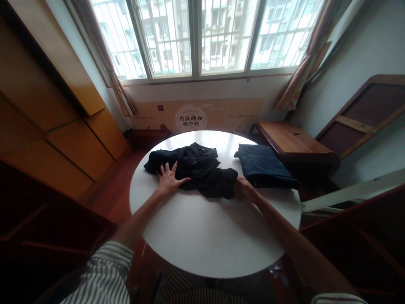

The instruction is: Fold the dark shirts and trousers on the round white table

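Plainly spread, the left grip [169, 179] lies palm down on the black garment [202, 166], thumb pointing inward along the near edge, while the right grip [248, 188] is at the opposite end with its fingertips partly hidden by the cloth, so I cannot tell whether it pinches the fabric or only touches it. The garment sits in a loose, crumpled heap across the middle of the white table [209, 236], rather toward the far side. It looks soft, limp and fairly light, with nothing stiff or fragile about it; being slack, it would probably sag or bunch if lifted by the middle alone, so its two outer ends seem the better places to take hold, and a flat palm should be enough to steady it. The smooth tabletop may let it slide easily. Just right of the garment, a narrow gap separates it from a folded dark blue cloth [264, 166], which leaves little sideways room there; that cloth's right corner reaches the rim. The garment's left end also lies near the table's curved edge. The widest stretch of tabletop is on the near side, between the forearms, where a pull toward the body would have most room.
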{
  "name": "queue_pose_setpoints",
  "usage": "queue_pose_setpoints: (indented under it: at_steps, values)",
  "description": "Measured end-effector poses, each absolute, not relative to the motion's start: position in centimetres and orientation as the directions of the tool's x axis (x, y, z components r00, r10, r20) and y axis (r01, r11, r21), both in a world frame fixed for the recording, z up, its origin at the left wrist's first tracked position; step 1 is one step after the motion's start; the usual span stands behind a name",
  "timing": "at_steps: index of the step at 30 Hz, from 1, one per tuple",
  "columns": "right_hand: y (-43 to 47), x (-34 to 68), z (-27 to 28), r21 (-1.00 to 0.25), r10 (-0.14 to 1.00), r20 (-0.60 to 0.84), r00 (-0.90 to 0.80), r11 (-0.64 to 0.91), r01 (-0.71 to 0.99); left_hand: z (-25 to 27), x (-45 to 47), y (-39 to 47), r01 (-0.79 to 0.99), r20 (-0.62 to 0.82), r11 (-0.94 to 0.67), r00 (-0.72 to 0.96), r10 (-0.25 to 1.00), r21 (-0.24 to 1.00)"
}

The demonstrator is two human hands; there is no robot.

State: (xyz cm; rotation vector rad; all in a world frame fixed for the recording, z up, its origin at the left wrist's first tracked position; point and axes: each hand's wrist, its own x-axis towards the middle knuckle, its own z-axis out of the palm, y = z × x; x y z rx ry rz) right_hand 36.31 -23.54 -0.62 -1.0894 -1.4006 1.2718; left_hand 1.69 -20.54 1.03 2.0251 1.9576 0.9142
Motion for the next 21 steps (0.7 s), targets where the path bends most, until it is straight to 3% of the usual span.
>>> queue_pose_setpoints:
  at_steps: [4,7,10,13,15,17,21]
  values:
    - [-22.4,36.5,1.0,-0.987,0.951,0.079,-0.300,0.116,0.108,0.3,1.5,-19.2,0.853,0.318,-0.143,-0.028,0.948,0.502]
    - [-20.0,36.1,2.6,-0.965,0.972,0.097,-0.213,0.144,0.218,-0.3,0.2,-17.7,0.807,0.437,-0.206,-0.071,0.897,0.554]
    - [-16.9,35.1,3.9,-0.964,0.992,0.054,-0.111,0.081,0.255,-0.8,-1.5,-16.5,0.666,0.553,-0.241,-0.306,0.775,0.706]
    - [-13.9,34.0,4.7,-0.953,0.990,-0.127,-0.060,-0.105,0.284,-1.0,-2.5,-16.1,0.464,0.482,-0.214,-0.596,0.642,0.859]
    - [-12.3,33.4,4.9,-0.915,0.979,-0.205,-0.013,-0.187,0.356,-1.0,-2.4,-16.4,0.393,0.464,-0.254,-0.660,0.591,0.884]
    - [-11.1,32.8,4.8,-0.888,0.979,-0.202,0.018,-0.191,0.418,-0.9,-1.6,-17.2,0.445,0.552,-0.337,-0.563,0.615,0.830]
    - [-9.5,31.2,4.2,-0.796,0.982,-0.139,-0.131,-0.032,0.605,-0.7,0.6,-18.4,0.708,0.682,-0.428,-0.103,0.724,0.561]
